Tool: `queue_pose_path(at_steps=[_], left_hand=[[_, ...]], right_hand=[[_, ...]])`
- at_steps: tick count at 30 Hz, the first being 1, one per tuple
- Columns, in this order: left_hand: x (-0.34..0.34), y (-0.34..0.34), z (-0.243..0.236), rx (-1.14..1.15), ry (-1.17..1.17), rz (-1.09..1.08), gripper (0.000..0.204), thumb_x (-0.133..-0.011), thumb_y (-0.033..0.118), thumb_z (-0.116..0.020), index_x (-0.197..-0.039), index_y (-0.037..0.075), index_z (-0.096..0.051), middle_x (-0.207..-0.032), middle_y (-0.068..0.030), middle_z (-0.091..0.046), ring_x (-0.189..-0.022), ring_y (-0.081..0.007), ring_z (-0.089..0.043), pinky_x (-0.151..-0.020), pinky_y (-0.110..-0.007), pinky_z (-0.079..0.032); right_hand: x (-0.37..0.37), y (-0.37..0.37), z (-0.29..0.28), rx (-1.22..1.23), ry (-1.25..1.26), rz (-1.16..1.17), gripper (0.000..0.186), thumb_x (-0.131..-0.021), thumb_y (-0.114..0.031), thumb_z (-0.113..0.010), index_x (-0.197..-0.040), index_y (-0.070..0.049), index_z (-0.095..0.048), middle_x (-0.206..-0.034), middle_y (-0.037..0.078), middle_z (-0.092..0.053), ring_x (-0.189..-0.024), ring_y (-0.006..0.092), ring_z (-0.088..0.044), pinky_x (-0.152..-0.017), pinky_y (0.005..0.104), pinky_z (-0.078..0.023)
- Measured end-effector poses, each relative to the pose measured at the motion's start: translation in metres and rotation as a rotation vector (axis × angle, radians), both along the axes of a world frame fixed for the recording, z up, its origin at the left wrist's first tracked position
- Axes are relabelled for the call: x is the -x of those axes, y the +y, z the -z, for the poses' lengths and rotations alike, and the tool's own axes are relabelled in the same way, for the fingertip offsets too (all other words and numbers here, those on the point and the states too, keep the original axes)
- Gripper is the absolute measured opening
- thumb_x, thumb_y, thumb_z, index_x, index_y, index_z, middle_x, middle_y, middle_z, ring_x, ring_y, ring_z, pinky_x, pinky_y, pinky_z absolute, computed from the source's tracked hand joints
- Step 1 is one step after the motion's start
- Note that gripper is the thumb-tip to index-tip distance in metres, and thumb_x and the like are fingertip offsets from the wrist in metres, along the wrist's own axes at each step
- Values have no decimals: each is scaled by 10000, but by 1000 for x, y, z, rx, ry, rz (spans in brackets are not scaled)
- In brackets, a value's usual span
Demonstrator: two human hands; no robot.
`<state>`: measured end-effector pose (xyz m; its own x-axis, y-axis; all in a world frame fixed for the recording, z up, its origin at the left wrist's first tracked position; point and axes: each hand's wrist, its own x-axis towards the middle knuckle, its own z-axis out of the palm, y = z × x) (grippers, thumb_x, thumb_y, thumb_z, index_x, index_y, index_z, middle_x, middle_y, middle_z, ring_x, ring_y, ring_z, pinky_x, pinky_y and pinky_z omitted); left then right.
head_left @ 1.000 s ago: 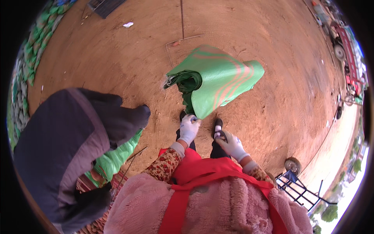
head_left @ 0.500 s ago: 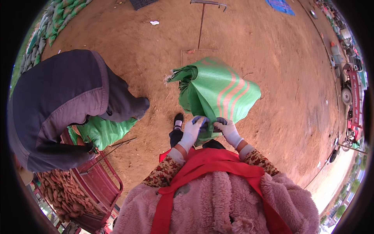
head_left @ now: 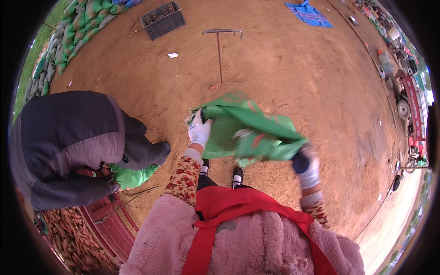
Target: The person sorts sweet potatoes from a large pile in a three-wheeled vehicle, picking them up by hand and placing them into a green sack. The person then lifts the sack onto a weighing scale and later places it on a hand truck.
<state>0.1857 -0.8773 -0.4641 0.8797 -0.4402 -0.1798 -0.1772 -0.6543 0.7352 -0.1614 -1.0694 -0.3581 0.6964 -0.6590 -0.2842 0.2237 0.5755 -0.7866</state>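
Observation:
A green woven sack with orange stripes is stretched out in front of me, its near folds smeared by motion. My left hand, in a white glove, is closed on the sack's frayed left end. At the opposite end, my right hand, in a white glove with a dark blue palm, grips the sack's right corner; motion blurs its fingers. The sack hangs between my two hands above the dirt ground.
To my left a person in dark clothes bends over another green sack. Below them a red cart carries brownish tubers. Ahead are a metal stand, black crate, blue sheet and piled sacks.
My hands have moved apart from the middle: the left to the sack's left end, the right out to its right corner. The sack has been spread sideways. My view has tilted slightly upward.

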Motion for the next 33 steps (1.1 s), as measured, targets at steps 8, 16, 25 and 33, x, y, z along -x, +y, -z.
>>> queue_pose_path(at_steps=[8, 16, 25, 33], left_hand=[[30, 14, 0, -14, -244, -3, 753, -771, 305, -760, -1415, 59, -457, -1347, -214, -545, -1205, -358, -552, -1028, -443, -439], [194, 51, -133, 276, 75, 738, 978, -707, 381, -802, -1519, 148, -311, -1579, -221, -183, -1471, -429, -136, -1192, -529, -184], [240, 186, -148, 155, 254, 320, 366, -799, 318, -709, -1069, 73, -680, -1098, -136, -641, -1056, -281, -581, -874, -435, -472], [315, 304, -124, 1128, 724, -686, 273, -940, 286, -664, -1056, 41, -697, -828, -15, -689, -731, -98, -615, -665, -268, -516]], right_hand=[[168, -117, -113, 1291, 874, 386, 351, -1007, -143, -499, -1311, 32, -533, -1248, 122, -626, -1093, 210, -605, -948, 366, -488], [33, 13, -56, 243, 284, -524, 99, -875, 9, -620, -970, -16, -626, -799, 5, -610, -721, 93, -557, -667, 243, -448], [-86, 116, -87, -59, -250, -758, 343, -982, -242, -523, -1264, -47, -541, -1281, 142, -586, -1146, 269, -590, -981, 421, -480], [-118, 245, -59, 619, 209, -1023, 404, -936, -63, -585, -1323, 16, -499, -1087, 108, -621, -913, 179, -619, -817, 308, -526]])
